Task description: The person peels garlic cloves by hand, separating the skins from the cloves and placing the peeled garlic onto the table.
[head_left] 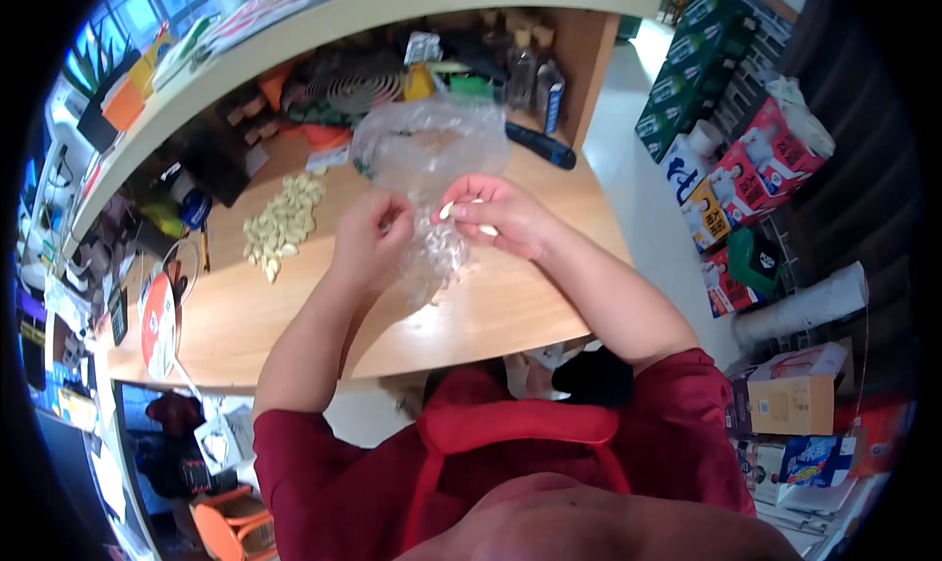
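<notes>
My right hand (497,216) holds a few pale, peeled garlic cloves (488,229); one sits between thumb and fingertip and another lies against the fingers. Just left of it, my left hand (375,235) is closed with the fingertips pinched together, and what they grip, if anything, is hidden. Papery garlic skins (444,257) lie scattered on the wooden desk beneath and between both hands. A heap of peeled cloves (282,226) is spread on the desktop to the left. Behind my hands sits a clear plastic bag (432,144), its contents unclear.
A dark box cutter-like object (541,145) lies right of the bag. Bottles (536,76) and a coiled item (355,92) fill the shelf. A round red-and-white fan (158,326) lies at the desk's left. Cartons (760,154) stand on the floor to the right.
</notes>
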`<act>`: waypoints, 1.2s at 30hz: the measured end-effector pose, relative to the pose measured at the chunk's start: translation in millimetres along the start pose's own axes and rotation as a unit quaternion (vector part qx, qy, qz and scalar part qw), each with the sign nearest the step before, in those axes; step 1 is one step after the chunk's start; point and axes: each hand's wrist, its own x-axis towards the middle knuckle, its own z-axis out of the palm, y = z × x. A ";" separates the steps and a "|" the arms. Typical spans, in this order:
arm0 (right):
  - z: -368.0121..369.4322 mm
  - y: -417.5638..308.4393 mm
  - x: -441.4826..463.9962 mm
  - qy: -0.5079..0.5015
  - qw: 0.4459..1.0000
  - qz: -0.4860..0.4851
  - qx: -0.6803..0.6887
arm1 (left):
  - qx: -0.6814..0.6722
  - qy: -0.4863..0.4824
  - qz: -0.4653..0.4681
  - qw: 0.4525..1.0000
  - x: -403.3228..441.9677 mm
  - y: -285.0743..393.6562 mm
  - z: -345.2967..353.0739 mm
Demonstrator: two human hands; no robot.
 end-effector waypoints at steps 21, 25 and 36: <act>8.0 5.0 -0.2 0.084 0.990 0.082 0.072 | -0.542 -0.083 -0.298 0.781 5.2 -1.0 4.2; 13.0 11.6 -1.1 0.098 0.986 0.036 -0.132 | -0.466 -0.099 -0.243 0.845 1.1 -5.7 9.6; 20.6 13.5 -1.0 0.155 0.896 -0.097 -0.405 | -0.395 -0.085 -0.222 0.887 -3.0 3.2 10.7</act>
